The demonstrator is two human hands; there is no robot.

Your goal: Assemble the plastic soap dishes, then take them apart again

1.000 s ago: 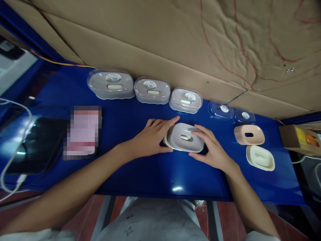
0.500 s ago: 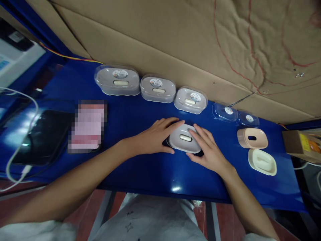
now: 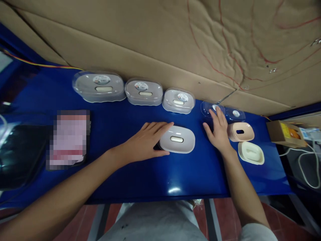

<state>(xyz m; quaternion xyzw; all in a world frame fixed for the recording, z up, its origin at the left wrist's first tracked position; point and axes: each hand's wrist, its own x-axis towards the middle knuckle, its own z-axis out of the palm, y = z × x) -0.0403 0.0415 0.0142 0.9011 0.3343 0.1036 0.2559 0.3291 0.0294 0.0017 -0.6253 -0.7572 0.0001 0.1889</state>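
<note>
A grey oval box [image 3: 187,137] with a slot and a pale bar in its top sits on the blue table. Around its left end my left hand [image 3: 145,140] is closed, thumb and fingers on opposite sides. My right hand [image 3: 220,132] is over the table to the right, fingers spread and holding nothing. Its fingertips overlap a clear plastic cover [image 3: 207,109] with a round label; whether they touch it I cannot tell. Beside that lies a second clear cover [image 3: 239,116]. A peach slotted box [image 3: 233,132] and a cream oval tray [image 3: 252,152] stand just right of this hand.
Along the cardboard wall [image 3: 140,57] at the back stand a large covered grey box [image 3: 87,85], a medium one [image 3: 142,97] and a smaller one [image 3: 170,103]. A phone [image 3: 67,137] with a blurred screen lies at left. A cardboard carton [image 3: 274,134] and white cables are at right.
My right hand has left the grey box and moved right and back to the clear cover, its fingers spreading. My left hand stays on the box. The view has shifted to the right.
</note>
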